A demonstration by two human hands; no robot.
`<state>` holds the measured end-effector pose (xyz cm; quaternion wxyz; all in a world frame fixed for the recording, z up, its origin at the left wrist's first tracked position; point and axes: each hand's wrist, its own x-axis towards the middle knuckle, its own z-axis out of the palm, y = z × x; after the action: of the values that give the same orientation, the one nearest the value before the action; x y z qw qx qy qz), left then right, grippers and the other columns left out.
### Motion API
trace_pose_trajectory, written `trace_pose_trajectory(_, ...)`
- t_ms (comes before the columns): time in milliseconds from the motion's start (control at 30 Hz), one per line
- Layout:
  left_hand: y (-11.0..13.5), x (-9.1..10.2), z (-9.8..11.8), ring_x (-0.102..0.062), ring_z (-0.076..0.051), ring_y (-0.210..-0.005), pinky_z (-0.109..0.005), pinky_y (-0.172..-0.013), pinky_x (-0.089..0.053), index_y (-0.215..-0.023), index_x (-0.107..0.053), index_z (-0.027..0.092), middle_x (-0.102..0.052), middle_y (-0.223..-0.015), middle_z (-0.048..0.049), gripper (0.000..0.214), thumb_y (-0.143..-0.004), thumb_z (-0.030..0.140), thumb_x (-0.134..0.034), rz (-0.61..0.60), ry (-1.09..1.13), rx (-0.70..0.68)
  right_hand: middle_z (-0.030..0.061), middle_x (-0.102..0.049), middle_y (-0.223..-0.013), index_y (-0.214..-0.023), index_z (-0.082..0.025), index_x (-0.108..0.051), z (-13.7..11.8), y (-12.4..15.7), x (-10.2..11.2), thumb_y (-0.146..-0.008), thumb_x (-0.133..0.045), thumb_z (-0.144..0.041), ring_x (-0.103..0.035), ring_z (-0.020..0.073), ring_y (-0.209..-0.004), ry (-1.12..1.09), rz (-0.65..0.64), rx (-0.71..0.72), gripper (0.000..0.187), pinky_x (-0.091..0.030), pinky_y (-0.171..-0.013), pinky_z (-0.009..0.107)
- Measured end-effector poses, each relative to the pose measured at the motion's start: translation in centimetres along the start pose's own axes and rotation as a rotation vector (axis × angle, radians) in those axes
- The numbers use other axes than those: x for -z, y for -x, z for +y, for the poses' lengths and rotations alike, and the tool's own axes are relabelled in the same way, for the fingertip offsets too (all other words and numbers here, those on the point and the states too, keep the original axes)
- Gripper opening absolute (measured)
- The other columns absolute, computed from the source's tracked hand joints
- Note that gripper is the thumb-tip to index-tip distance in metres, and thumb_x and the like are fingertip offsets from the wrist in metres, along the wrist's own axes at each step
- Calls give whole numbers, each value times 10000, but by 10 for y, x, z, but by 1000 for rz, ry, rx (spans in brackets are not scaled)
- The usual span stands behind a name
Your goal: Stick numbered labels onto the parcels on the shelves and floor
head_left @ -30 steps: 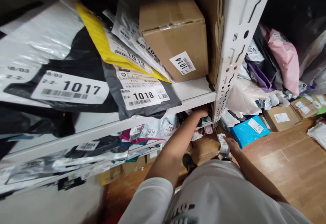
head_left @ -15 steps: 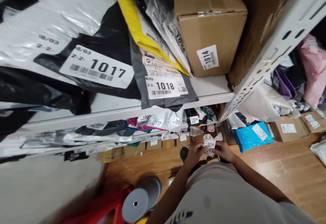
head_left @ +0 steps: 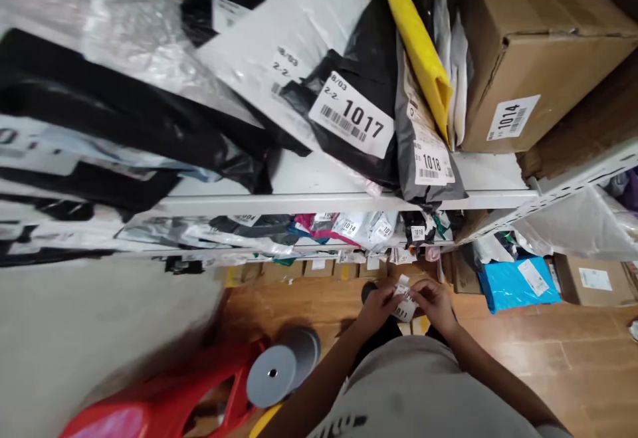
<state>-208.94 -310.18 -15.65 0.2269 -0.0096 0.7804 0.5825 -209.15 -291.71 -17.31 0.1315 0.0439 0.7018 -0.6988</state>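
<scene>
Low in front of my body, both hands pinch a short strip of white printed labels [head_left: 405, 310]; "1011" shows on the lower one. My left hand [head_left: 377, 305] is closed on the strip's left edge, and my right hand [head_left: 432, 302] grips its upper right side. Above them on the shelf lie a black mailer bag [head_left: 371, 46] labelled 1017 and a grey mailer bag [head_left: 423, 189] labelled 1018. A yellow mailer bag [head_left: 416, 32] leans beside a cardboard box [head_left: 563, 79] labelled 1014.
A white metal shelf [head_left: 323, 203] spans the view, with several bagged parcels on the tier below. On the wooden floor, a blue parcel [head_left: 518, 283] lies by a cardboard box [head_left: 583, 282]. A red plastic stool [head_left: 164, 385] and a grey roll [head_left: 274, 378] are at lower left.
My view has swung left, so the shelf parcels appear further right. The label strip now hangs lower and tilted between my hands, and my right hand has shifted over its upper part.
</scene>
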Motion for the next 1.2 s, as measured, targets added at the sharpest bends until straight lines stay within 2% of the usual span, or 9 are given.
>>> trace_pose_trajectory(100,1,-28,12,-407,-125,-589,-259,-573,-331,-633,-517,199,-458,-593,43,441,-835,584,-582,2,1,-69,55,-731,-804,-845,-246,-735,8,21,36,-774,-765,-571,-683,200,-720,60,-11,56,334,-590,-677,317)
trace_pose_trajectory(200,7,-81,29,-414,-125,-588,-264,-581,-317,-633,-526,197,-476,-594,39,421,-866,544,-575,67,-9,-120,76,-758,-877,-957,-246,-757,16,37,96,-791,-755,-577,-714,226,-783,94,-71,92,370,-614,-731,345)
trace_pose_trajectory(333,30,-157,56,-476,-145,-625,-269,-610,-332,-687,-548,205,-534,-645,17,336,-912,454,-561,179,-17,-130,91,-765,-879,-899,-243,-766,10,49,166,-802,-738,-602,-723,248,-816,189,-248,93,373,-615,-754,357)
trace_pose_trajectory(433,61,-199,71,-554,-173,-689,-272,-645,-354,-729,-576,214,-595,-691,-10,308,-954,421,-536,230,-117,-143,77,-746,-835,-876,-252,-767,-1,64,193,-810,-738,-597,-704,233,-776,232,-422,74,353,-598,-708,334)
trace_pose_trajectory(533,97,-228,76,-614,-189,-742,-271,-668,-375,-806,-622,218,-659,-749,-35,337,-1014,426,-459,294,-229,-144,70,-740,-823,-870,-252,-768,-6,82,200,-829,-729,-580,-692,223,-764,233,-572,53,333,-590,-704,325)
trace_pose_trajectory(700,145,-264,64,-611,-162,-714,-250,-666,-388,-771,-620,202,-672,-744,-23,358,-1024,404,-467,465,-130,18,74,-736,-822,-866,-222,-766,8,112,193,-852,-723,-529,-685,208,-779,234,-723,70,311,-575,-712,302)
trace_pose_trajectory(800,159,-281,58,-600,-151,-705,-242,-673,-395,-766,-626,193,-666,-736,-13,358,-1027,382,-470,482,-98,75,65,-731,-833,-885,-207,-759,22,132,197,-871,-707,-513,-676,193,-784,236,-721,66,311,-569,-727,293)
trace_pose_trajectory(1000,176,-303,43,-633,-182,-773,-259,-731,-445,-800,-634,196,-706,-817,-43,255,-989,315,-512,472,-18,162,54,-744,-870,-912,-228,-744,52,179,212,-816,-760,-552,-689,201,-813,238,-686,-134,339,-575,-755,303)
trace_pose_trajectory(1200,242,-316,-10,-676,-222,-787,-288,-719,-456,-844,-611,209,-729,-817,-61,172,-951,290,-504,509,41,423,42,-711,-792,-863,-219,-738,90,240,163,-702,-799,-667,-653,193,-755,241,-741,-308,480,-529,-713,317)
